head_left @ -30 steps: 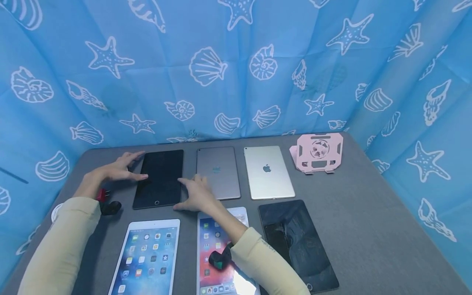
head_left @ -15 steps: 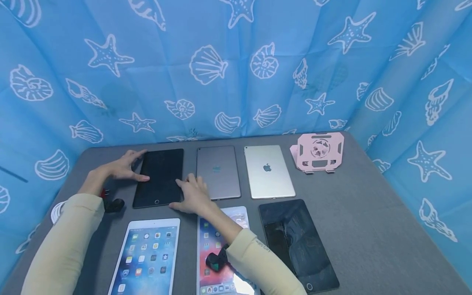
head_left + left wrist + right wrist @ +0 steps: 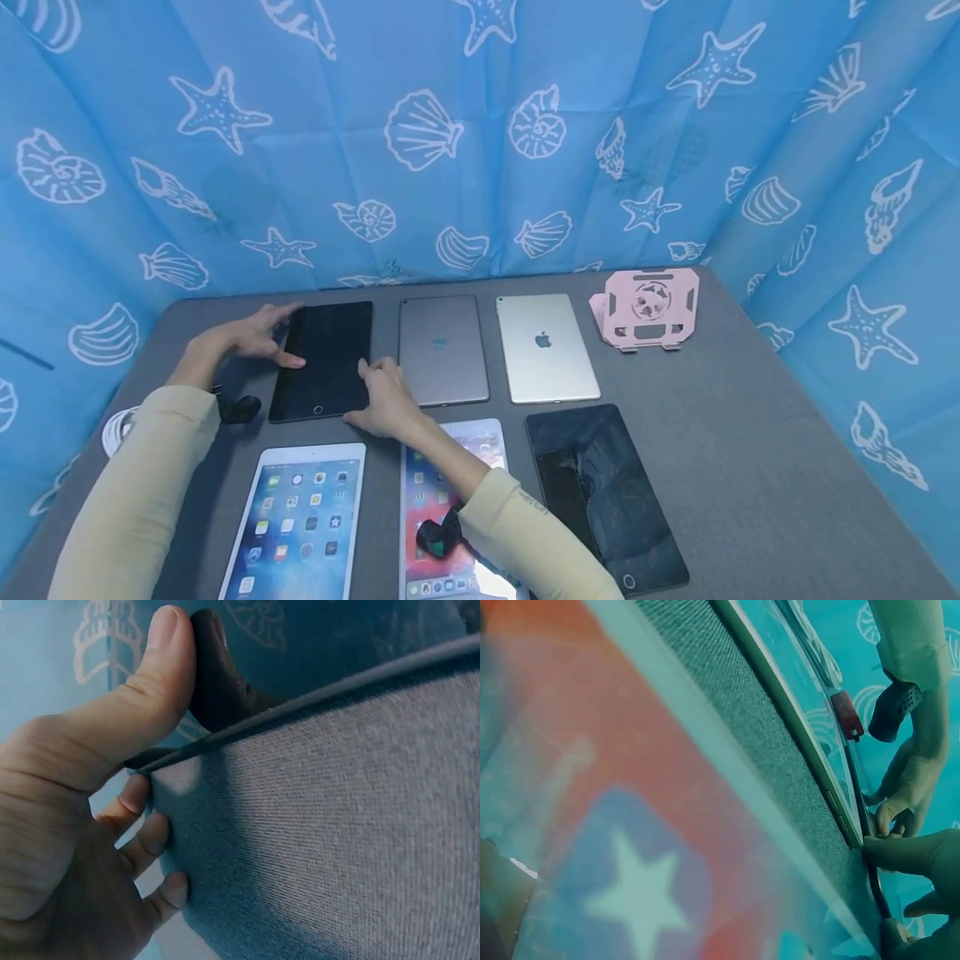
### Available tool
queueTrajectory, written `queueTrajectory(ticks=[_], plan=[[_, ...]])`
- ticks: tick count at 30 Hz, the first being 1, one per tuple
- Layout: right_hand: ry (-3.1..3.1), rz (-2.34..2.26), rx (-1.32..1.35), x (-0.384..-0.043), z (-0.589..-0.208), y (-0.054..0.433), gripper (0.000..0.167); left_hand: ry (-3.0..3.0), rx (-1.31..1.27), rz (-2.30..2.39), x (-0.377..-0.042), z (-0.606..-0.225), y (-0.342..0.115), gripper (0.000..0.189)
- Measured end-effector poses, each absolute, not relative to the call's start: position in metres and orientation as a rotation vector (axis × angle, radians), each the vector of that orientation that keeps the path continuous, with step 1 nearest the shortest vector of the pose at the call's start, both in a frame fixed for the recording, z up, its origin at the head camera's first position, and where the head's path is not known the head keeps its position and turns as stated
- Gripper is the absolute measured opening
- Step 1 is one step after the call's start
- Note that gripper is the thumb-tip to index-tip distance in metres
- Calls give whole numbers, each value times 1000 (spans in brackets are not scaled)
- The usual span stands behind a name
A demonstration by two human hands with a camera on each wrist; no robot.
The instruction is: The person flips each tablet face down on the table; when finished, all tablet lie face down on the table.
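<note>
A black tablet with its dark screen up lies flat at the back left of the table. My left hand is at its left side, the thumb over the screen edge and the index finger at the far left corner. Other fingertips of that hand rest low by the edge in the left wrist view. My right hand touches the tablet's right side, thumb by the near right corner and fingers along the edge. In the right wrist view both hands meet the tablet's thin rim.
Right of it lie a grey tablet and a silver tablet, backs up. In front are a lit white tablet, another lit tablet under my right forearm, and a dark tablet. A pink stand stands back right.
My left hand and forearm have shifted slightly right, and the sleeve now covers the red plug in the head view. My right hand has moved slightly left along the tablet's edge.
</note>
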State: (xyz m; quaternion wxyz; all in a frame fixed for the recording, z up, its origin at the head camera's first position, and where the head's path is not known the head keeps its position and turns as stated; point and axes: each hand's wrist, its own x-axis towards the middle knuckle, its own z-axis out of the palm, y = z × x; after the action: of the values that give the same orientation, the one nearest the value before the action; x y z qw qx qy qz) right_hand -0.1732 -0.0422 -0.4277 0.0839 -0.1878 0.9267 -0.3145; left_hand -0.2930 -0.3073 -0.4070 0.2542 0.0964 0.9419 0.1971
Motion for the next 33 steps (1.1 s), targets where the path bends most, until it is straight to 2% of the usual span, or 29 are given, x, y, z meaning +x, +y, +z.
queueTrajectory(ticks=[6, 11, 21, 33], plan=[[2657, -1202, -424, -176, -429, -45, 94, 2568, 217, 493, -295, -403, -302, 133], [2599, -1320, -381, -174, -430, -48, 96, 2608, 263, 515, -297, -404, -302, 128], [2538, -1396, -395, -171, -433, -46, 99, 2726, 296, 561, -296, -414, -315, 120], [2447, -1520, -328, -175, -434, -42, 111, 2766, 431, 690, -298, -406, -313, 114]])
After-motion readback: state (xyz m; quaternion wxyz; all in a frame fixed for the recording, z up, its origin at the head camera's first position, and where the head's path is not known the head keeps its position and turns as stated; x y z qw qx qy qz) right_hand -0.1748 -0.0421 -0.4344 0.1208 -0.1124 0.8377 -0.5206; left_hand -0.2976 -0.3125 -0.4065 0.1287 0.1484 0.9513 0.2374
